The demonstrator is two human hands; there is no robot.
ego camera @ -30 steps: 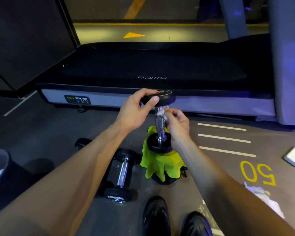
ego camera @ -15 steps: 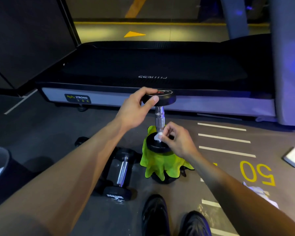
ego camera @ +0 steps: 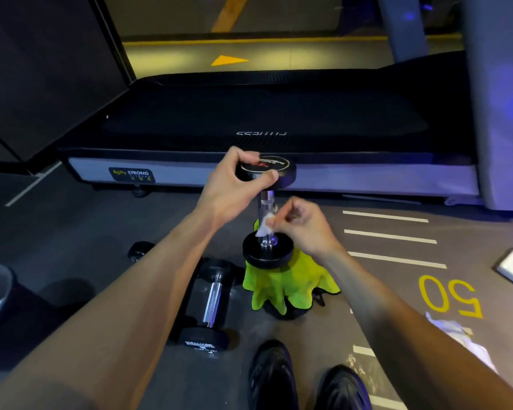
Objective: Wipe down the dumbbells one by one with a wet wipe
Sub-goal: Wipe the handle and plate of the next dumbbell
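**Two hands, one upright dumbbell: heavy, hard and slick at the bar**

One dumbbell (ego camera: 265,214) stands on end on a green cloth (ego camera: 285,284) draped over something dark on the floor, just in front of a treadmill (ego camera: 249,119); its lower head sits on the cloth and its upper head is capped by the left hand (ego camera: 234,184), fingers curled round the rim and thumb pressed on the near edge; the right hand (ego camera: 301,221) pinches a small white wipe (ego camera: 265,226) between thumb and fingertips, fingers narrow, the wipe touching the lower part of the chrome bar just above the bottom head.

Judging by its build, the dumbbell is dense and rigid, and top-heavy when stood on end; the soft cloth beneath probably gives a little, so the left hand's hold on the top head looks like what keeps it from tipping; the rim of that head is the sound place to hold, being broad and matt; the chrome bar looks smooth, likely slippery once damp, and a poor place to carry from.

The wipe is thin, limp and light; it needs only a pinch, and may bunch or tear on any knurling.

A second dumbbell (ego camera: 211,297) lies on its side just left of the cloth, and a third (ego camera: 139,250) shows only in part beyond the left forearm; each should roll if nudged, so lifting by the bar with a full grip seems best.
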